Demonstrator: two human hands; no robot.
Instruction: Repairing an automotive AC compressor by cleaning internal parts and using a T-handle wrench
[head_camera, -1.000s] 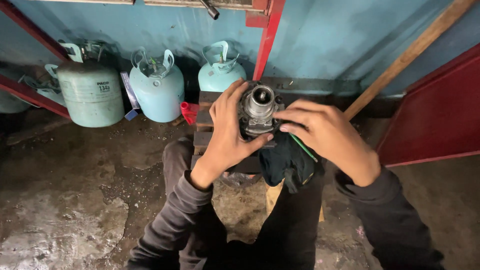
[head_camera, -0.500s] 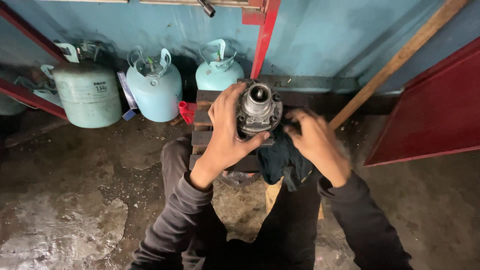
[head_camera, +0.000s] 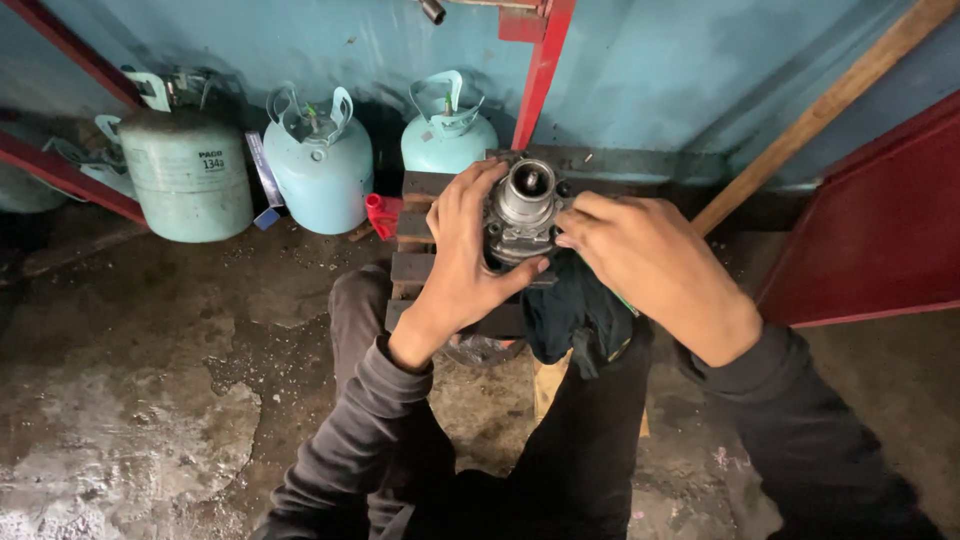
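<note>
At the far left, against the blue wall (head_camera: 660, 70), stands a pale green gas cylinder (head_camera: 185, 175), with a red slanted bar (head_camera: 60, 170) crossing in front of its left side. Just right of it sits a light blue gas cylinder (head_camera: 318, 170), and further right a smaller teal cylinder (head_camera: 447, 135) stands behind a red vertical post (head_camera: 543, 70). A small red object (head_camera: 381, 213) lies on the floor near the dark wooden block (head_camera: 420, 250).

The left hand (head_camera: 465, 260) wraps around the left side of a grey metal compressor part (head_camera: 522, 210), fingers curled and clamped on its body, thumb hooked under its near edge. The part stands upright on the wooden block, its round shaft end facing up, roughly in the middle of the scene and just in front of the wall. The right hand (head_camera: 650, 265) rests against the part's right side, fingertips together and touching the housing; whether they grip it I cannot tell. Beneath that hand hangs a dark cloth (head_camera: 575, 315), draped over the block's near edge. Further right, a wooden pole (head_camera: 830, 100) leans diagonally, and a red panel (head_camera: 880, 230) fills the right edge. The stained concrete floor (head_camera: 150, 400) spreads across the near left.
</note>
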